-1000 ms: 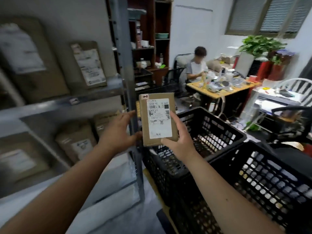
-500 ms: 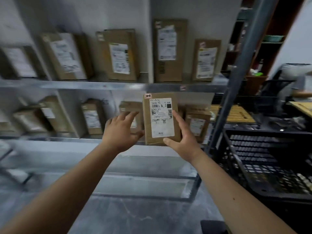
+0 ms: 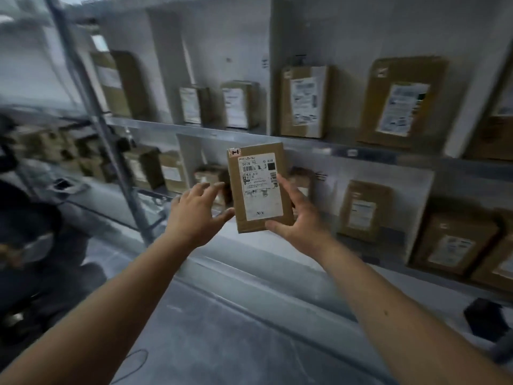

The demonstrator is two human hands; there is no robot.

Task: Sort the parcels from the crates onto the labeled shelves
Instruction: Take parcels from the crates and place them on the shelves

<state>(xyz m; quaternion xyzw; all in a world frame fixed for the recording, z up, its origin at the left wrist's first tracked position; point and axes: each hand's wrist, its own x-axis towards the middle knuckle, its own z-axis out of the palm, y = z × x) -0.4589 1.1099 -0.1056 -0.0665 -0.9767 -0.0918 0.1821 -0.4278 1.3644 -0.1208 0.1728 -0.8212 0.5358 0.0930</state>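
I hold a small brown cardboard parcel upright in front of the metal shelves, its white shipping label facing me. My right hand grips its right edge, thumb under the bottom corner. My left hand holds the left edge, with its thumb at the lower left side and its fingers behind the box. The upper shelf carries several standing labelled parcels, such as one brown box. The lower shelf on the right also holds parcels.
A grey shelf upright rises on the left, with a blurred second rack of boxes beyond it. Dark shapes fill the far left. A black object lies low on the right. Bare grey floor spreads below my arms.
My view has swung from the black crates to the shelf bays further left. The parcel stays upright between both hands, now level with the lower shelf.
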